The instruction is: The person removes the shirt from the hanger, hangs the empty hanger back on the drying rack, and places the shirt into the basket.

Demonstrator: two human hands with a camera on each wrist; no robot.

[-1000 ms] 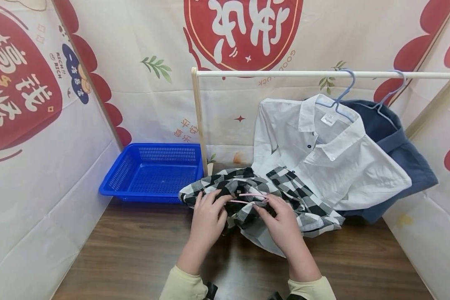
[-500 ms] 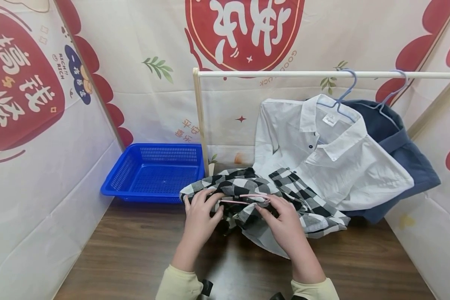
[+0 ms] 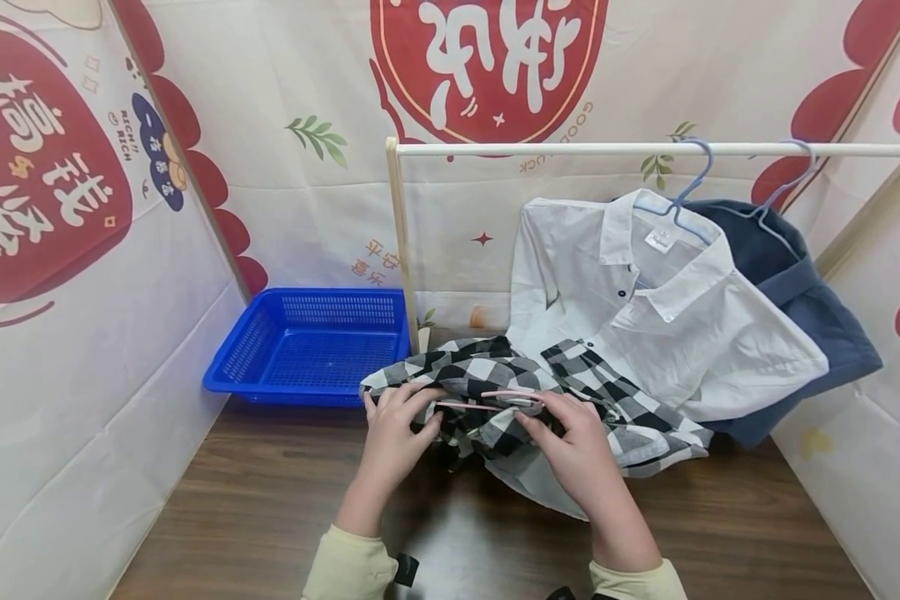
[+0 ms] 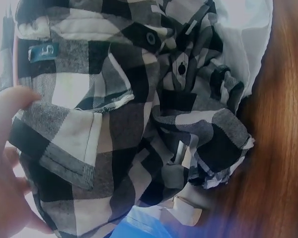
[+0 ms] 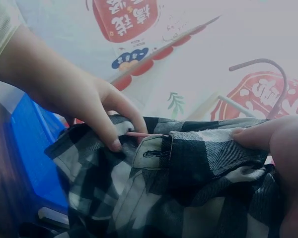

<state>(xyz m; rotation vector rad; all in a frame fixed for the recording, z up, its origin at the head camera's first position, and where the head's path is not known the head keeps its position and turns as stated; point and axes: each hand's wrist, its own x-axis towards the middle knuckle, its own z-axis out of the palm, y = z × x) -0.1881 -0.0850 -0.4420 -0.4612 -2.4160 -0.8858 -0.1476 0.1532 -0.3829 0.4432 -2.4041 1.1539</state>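
Observation:
A black-and-white checked shirt (image 3: 588,375) lies bunched in front of the rack, its collar towards me. My left hand (image 3: 394,429) holds the left side of its neck opening, thumb on the fabric in the left wrist view. My right hand (image 3: 573,433) pinches the right side of the collar between thumb and fingers. Between both hands runs a pink hanger (image 3: 465,406), partly inside the shirt; its hook (image 5: 283,82) stands up beside my right hand in the right wrist view. A small dark label (image 4: 43,52) shows inside the neck. Cloth hides the hanger's ends.
A white shirt (image 3: 675,358) and a dark blue garment (image 3: 832,317) hang on blue hangers from the rack's white rail (image 3: 540,150). A blue plastic basket (image 3: 300,388) stands left of the wooden post (image 3: 400,242). Brown tabletop (image 3: 270,500) lies in front.
My left hand has shifted left and my right hand slightly right, spreading the collar. A longer stretch of the pink hanger shows between them. The hanging clothes and basket stay put.

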